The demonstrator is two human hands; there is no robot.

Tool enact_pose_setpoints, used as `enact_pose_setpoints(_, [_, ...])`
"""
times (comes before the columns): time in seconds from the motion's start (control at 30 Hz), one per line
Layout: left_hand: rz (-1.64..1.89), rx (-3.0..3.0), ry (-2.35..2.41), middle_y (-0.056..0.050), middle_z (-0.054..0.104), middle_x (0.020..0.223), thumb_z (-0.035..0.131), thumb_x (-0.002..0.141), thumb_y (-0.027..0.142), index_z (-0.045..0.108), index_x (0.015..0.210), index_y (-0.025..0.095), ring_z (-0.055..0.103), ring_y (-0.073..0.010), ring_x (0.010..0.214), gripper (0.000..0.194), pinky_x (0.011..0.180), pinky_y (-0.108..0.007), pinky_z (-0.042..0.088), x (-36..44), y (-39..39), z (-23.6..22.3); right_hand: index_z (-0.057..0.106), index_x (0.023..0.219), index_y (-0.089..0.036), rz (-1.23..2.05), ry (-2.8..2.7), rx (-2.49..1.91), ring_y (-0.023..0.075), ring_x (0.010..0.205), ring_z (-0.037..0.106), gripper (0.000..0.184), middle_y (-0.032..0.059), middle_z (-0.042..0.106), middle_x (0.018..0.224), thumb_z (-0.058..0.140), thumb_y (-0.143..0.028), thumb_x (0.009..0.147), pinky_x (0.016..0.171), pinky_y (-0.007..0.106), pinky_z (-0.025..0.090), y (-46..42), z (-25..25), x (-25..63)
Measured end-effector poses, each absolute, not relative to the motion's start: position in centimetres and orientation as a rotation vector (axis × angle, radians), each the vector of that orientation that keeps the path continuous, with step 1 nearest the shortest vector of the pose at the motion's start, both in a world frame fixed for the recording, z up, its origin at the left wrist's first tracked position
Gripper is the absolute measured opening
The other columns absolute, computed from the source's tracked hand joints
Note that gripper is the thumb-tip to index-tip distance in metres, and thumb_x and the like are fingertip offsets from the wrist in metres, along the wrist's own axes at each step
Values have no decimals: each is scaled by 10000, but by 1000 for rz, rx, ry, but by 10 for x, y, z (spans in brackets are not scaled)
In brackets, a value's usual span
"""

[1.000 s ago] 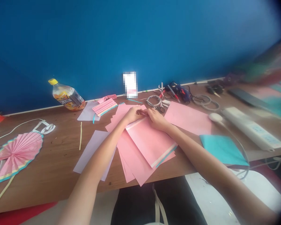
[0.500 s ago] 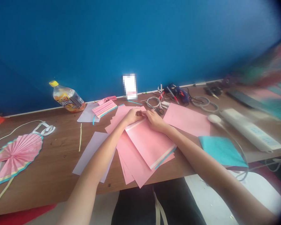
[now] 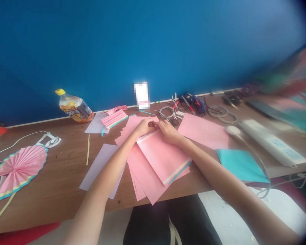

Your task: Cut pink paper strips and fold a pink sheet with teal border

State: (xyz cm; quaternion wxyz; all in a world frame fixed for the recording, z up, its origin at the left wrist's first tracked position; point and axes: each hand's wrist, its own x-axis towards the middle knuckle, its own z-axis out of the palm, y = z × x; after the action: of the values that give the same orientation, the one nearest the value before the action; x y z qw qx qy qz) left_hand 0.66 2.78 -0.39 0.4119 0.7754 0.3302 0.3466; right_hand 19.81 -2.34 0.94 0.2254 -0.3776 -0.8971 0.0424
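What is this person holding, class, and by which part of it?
The left hand and right hand pinch a pink paper sheet along its upper edge, fingertips close together.

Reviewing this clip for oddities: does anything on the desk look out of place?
The plastic bottle lies on its side against the blue wall instead of standing. Further right, a white card propped at the wall is pixelated, so it cannot be read.
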Motion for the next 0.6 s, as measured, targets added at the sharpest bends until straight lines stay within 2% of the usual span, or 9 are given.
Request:
enact_pose_setpoints(0.33, [888,1957,830,-30,592,780,687,727,309,669,793,142,516,-118,684,181,649,-252,418,7,27,-3,469,1287,-106,58,-2471,-1055,284,972,444,633,149,565,1088,407,19,669,847,397,390,-24,6,199])
enact_pose_setpoints(0.6, [853,1941,823,-20,582,780,688,727,290,676,855,131,513,-109,690,204,644,-240,405,6,28,-3,516,1212,-131,59,-2450,-1049,265,952,466,447,130,594,1075,389,-24,797,855,378,369,-22,5,198])
